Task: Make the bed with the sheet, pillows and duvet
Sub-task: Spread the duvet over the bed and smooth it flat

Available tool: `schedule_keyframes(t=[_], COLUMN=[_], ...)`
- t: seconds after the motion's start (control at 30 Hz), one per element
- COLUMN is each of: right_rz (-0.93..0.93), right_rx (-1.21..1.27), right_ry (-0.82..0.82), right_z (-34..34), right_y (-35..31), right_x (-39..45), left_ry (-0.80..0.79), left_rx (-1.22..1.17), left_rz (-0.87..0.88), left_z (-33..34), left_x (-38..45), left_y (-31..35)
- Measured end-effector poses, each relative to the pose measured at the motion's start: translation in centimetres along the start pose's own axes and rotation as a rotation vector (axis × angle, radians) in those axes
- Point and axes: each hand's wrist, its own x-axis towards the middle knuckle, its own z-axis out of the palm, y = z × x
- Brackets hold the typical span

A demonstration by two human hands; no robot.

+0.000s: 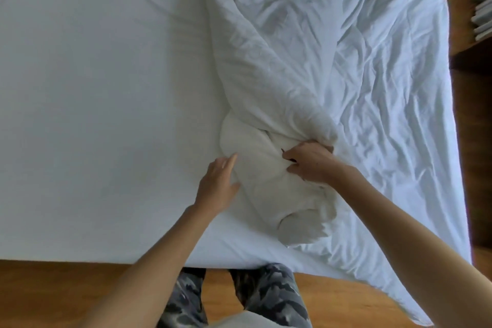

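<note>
soft even daylight, slight blur, wide-angle bending at edges.

Head camera looks steeply down, close over the bed [93, 114] (single view).

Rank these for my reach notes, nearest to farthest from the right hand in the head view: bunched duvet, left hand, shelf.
1. Bunched duvet: gripped by the right hand.
2. Left hand: beside it, toward the bare sheet.
3. Shelf: far corner beyond the bed.
</note>
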Motion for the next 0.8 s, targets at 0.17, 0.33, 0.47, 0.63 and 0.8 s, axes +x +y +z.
schedule_keyframes(t=[0.17,0.33,0.47,0.63,0.8], right_rz=[-0.014,0.006,0.254,0.261,0.091], right_rx=[-0.041,0.032,0.052,0.258,0.261], right_ry=[0.152,0.269,0.39,0.562,0.753], right_z=[0.6,3.4,6.7,8.0,3.4], right_y=[3.5,7.8,9.2,4.0,-4.5], right_x=[-2.5,-3.3,-3.9,-6.2,-6.7], left_ry=[-0.051,-0.06,0.067,0.212,0.197], left_rx=[0.279,0.349,0.057,-0.008,-0.048], left_rz=[0.223,0.098,0.135,0.084,0.097], left_z=[0.8,3.0,4.1,-1.8,-7.8], left_x=[6.8,13.5,13.1,7.5,-1.5], left_y=[2.4,2.5,6.0,7.6,9.2])
